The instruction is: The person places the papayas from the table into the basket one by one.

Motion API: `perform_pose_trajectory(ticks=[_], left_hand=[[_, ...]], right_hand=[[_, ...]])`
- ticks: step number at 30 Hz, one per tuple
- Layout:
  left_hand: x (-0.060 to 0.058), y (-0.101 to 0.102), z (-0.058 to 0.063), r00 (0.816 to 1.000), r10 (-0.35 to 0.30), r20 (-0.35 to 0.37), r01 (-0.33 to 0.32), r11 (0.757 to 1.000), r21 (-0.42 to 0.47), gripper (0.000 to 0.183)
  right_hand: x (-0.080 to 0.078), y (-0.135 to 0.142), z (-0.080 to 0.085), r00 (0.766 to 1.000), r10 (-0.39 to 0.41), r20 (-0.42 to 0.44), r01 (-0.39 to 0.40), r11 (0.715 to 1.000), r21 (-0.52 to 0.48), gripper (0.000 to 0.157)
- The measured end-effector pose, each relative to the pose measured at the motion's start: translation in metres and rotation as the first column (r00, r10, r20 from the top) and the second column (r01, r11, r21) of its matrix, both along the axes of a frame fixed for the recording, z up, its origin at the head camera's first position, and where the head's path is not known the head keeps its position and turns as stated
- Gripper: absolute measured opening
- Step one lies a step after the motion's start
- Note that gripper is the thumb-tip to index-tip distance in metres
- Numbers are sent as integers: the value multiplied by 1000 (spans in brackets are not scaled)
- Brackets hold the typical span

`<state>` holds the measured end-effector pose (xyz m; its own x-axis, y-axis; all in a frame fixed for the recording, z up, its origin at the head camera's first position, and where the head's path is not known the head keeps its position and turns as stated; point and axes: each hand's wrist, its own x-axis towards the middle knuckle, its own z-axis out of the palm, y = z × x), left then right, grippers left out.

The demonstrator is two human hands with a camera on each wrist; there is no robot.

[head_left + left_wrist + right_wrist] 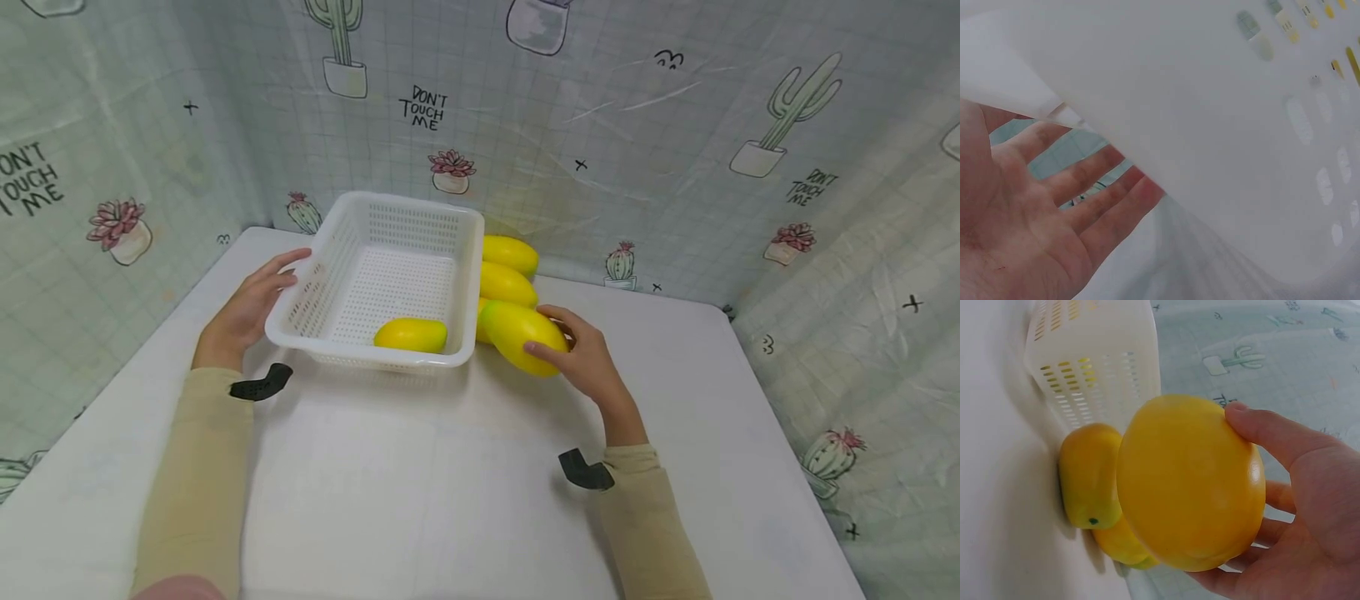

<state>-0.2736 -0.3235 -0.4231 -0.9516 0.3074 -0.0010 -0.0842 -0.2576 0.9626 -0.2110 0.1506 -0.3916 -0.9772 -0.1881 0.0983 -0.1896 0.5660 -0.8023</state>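
Note:
A white slotted plastic basket [375, 357] stands on the table with one yellow mango [410, 335] inside, near its front wall. My left hand [243, 312] is at the basket's left side, its fingers touching the rim; in the left wrist view these fingers [1107, 212] look nearly straight, their tips partly hidden by the basket. My right hand [581, 354] grips another mango [522, 337], yellow with a greenish end, just right of the basket. In the right wrist view that mango [1191, 481] sits between thumb and fingers, with other mangoes [1091, 478] behind it.
Several more mangoes [510, 284] lie along the basket's right wall, partly hidden by it and by the held one. The white table [420, 483] meets a cactus-print curtain [570, 125] at the back and both sides.

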Motion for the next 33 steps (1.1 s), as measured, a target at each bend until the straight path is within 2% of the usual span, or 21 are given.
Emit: perform_pose_trajectory(ticks=[11, 24, 33], left_hand=[[-1, 2, -1, 1000, 14, 18, -14, 1000, -4, 48], [-3, -2, -8, 1000, 6, -2, -6, 1000, -12, 48], [-2, 0, -8, 1000, 20, 6, -20, 1000, -20, 48]], right_hand=[[-1, 0, 5, 1000, -10, -16, 11, 1000, 11, 63], [-3, -3, 7, 998, -11, -63, 10, 1000, -9, 63], [-8, -10, 10, 995, 11, -100, -14, 999, -29, 62]])
